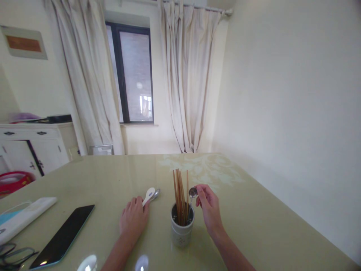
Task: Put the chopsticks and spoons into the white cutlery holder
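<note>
A light grey utensil holder (182,233) stands upright on the table, with several wooden chopsticks (180,195) in it. My right hand (209,206) pinches a metal spoon (193,192) by its bowl; the spoon's handle reaches down into the holder beside the chopsticks. To the left of the holder, my left hand (134,216) is closed around a white spoon (149,195) and a metal spoon (156,194), whose ends stick out past the fingers. How the left fingers grip them is partly hidden.
A black tablet-like device (63,237) lies on the table (135,171) at the left. Beyond it are a long white object (26,220) and a coiled dark cable (17,256). A wall (293,113) runs along the table's right side. A white cabinet (42,146) stands behind at the left.
</note>
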A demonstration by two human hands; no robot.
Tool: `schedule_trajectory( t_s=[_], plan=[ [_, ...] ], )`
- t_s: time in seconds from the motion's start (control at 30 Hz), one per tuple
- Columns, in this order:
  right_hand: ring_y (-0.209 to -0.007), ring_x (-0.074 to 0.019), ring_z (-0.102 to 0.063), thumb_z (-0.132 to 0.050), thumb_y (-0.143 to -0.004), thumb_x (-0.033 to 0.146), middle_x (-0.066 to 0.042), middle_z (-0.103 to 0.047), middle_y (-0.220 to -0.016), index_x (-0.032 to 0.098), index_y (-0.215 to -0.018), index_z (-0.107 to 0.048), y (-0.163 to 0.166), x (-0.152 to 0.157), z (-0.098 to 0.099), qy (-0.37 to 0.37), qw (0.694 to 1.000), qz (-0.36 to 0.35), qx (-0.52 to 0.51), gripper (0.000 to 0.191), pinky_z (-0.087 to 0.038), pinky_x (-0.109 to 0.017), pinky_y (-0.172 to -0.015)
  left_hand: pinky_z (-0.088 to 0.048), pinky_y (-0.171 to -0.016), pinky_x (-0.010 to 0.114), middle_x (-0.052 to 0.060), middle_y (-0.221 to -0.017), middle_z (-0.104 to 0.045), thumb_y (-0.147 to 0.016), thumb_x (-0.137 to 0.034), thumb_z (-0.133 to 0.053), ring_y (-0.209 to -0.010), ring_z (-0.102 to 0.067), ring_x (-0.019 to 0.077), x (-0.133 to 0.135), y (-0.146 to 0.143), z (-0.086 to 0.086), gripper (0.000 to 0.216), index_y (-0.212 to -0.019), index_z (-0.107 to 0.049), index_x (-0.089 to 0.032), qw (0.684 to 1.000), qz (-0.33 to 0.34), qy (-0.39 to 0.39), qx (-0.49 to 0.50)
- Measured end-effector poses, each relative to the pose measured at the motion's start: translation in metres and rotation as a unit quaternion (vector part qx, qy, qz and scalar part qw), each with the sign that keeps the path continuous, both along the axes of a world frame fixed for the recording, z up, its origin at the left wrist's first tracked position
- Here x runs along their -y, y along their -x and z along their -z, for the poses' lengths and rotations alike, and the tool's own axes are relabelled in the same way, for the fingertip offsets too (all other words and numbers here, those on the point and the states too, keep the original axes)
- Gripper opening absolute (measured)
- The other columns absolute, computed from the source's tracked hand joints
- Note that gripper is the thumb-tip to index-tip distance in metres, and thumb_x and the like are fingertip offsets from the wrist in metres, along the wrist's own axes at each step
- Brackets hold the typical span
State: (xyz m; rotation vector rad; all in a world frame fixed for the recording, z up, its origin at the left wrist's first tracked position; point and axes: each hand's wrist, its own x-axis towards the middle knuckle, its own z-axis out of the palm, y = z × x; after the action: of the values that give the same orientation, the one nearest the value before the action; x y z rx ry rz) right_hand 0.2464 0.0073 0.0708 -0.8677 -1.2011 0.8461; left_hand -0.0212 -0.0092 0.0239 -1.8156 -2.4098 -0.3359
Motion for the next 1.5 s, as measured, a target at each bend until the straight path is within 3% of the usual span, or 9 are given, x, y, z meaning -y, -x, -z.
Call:
schedule_trajectory(
  t_s=[0.17,0.33,0.47,0.63,0.87,1.0,1.17,1.33,1.5],
  plan=[
    [-0.057,-0.0148,-0.050,-0.058,-0.097,0.068,-0.003,-0.066,-0.075,0.019,-0.094,-0.074,-0.003,-0.004,0.008,0.005,1.000,0.010,0.003,0.052,-0.040,-0.027,-0.052,-0.051,-0.086,0.039,0.015,-0.106,-0.071,-0.108,-0.033,-0.035,-0.102,-0.070,0.0297,-0.007,0.007,0.007,0.035,-0.099,-0.065,-0.017,0.999,-0.008,-0.040,-0.020],
    [-0.074,-0.0204,-0.059,-0.056,-0.101,0.062,-0.004,-0.067,-0.083,0.019,-0.100,-0.073,-0.006,0.001,0.003,-0.047,0.993,0.089,0.056,0.046,-0.047,-0.031,-0.066,-0.053,-0.079,0.038,0.009,-0.088,-0.069,-0.107,-0.040,-0.032,-0.087,-0.069,0.0274,-0.001,0.000,-0.006,0.034,-0.094,-0.058,-0.021,0.970,0.037,-0.217,0.104],
    [-0.085,-0.0220,-0.060,-0.056,-0.105,0.047,-0.006,-0.068,-0.095,0.022,-0.110,-0.071,-0.008,0.017,-0.006,-0.139,0.975,0.132,0.108,0.029,-0.048,-0.033,-0.075,-0.051,-0.064,0.033,0.002,-0.076,-0.066,-0.107,-0.048,-0.035,-0.069,-0.066,0.0234,0.017,-0.025,-0.019,0.035,-0.098,-0.057,-0.024,0.917,0.129,-0.315,0.206],
    [-0.089,-0.0238,-0.060,-0.061,-0.103,0.033,-0.007,-0.070,-0.099,0.027,-0.132,-0.067,-0.003,0.039,-0.015,-0.260,0.945,0.085,0.181,0.030,-0.050,-0.036,-0.077,-0.053,-0.071,0.031,0.004,-0.081,-0.070,-0.108,-0.039,-0.043,-0.073,-0.067,0.0208,0.036,-0.054,-0.026,0.024,-0.096,-0.059,-0.025,0.858,0.312,-0.392,0.116],
    [-0.077,-0.0190,-0.062,-0.070,-0.098,0.017,-0.002,-0.071,-0.086,0.027,-0.112,-0.074,0.001,0.040,-0.019,-0.261,0.947,0.080,0.171,0.017,-0.050,-0.032,-0.070,-0.054,-0.077,0.032,0.003,-0.083,-0.068,-0.107,-0.036,-0.045,-0.076,-0.066,0.0197,0.043,-0.055,-0.027,0.019,-0.107,-0.059,-0.024,0.824,0.402,-0.387,0.101],
    [-0.075,-0.0187,-0.062,-0.070,-0.098,0.019,-0.002,-0.072,-0.087,0.026,-0.107,-0.074,-0.009,0.031,-0.022,-0.260,0.939,0.166,0.155,0.012,-0.049,-0.032,-0.069,-0.054,-0.084,0.036,0.008,-0.095,-0.069,-0.109,-0.044,-0.031,-0.089,-0.067,0.0233,0.031,-0.035,-0.026,0.039,-0.122,-0.059,-0.020,0.868,0.298,-0.366,0.153],
    [-0.077,-0.0206,-0.066,-0.069,-0.099,0.020,-0.003,-0.077,-0.088,0.026,-0.106,-0.075,-0.006,0.028,-0.022,-0.293,0.912,0.140,0.252,0.012,-0.049,-0.036,-0.075,-0.050,-0.092,0.044,0.012,-0.106,-0.070,-0.106,-0.036,-0.040,-0.104,-0.065,0.0307,0.011,-0.013,-0.018,0.033,-0.104,-0.067,-0.018,0.981,0.086,-0.161,0.060],
    [-0.079,-0.0221,-0.071,-0.075,-0.097,0.029,-0.003,-0.080,-0.089,0.025,-0.105,-0.075,0.009,0.031,-0.015,-0.257,0.897,0.064,0.354,0.008,-0.045,-0.038,-0.077,-0.048,-0.093,0.041,0.014,-0.116,-0.068,-0.104,-0.031,-0.043,-0.114,-0.063,0.0310,0.007,-0.009,-0.001,0.029,-0.109,-0.067,-0.016,0.999,0.034,-0.015,-0.008],
    [-0.075,-0.0217,-0.067,-0.073,-0.099,0.035,-0.003,-0.079,-0.088,0.025,-0.096,-0.075,0.009,0.029,-0.016,-0.239,0.903,0.088,0.346,0.010,-0.044,-0.038,-0.076,-0.048,-0.090,0.039,0.015,-0.113,-0.071,-0.106,-0.027,-0.036,-0.110,-0.066,0.0297,0.001,-0.008,0.003,0.030,-0.102,-0.064,-0.017,0.998,0.044,-0.017,0.036]
  ],
)
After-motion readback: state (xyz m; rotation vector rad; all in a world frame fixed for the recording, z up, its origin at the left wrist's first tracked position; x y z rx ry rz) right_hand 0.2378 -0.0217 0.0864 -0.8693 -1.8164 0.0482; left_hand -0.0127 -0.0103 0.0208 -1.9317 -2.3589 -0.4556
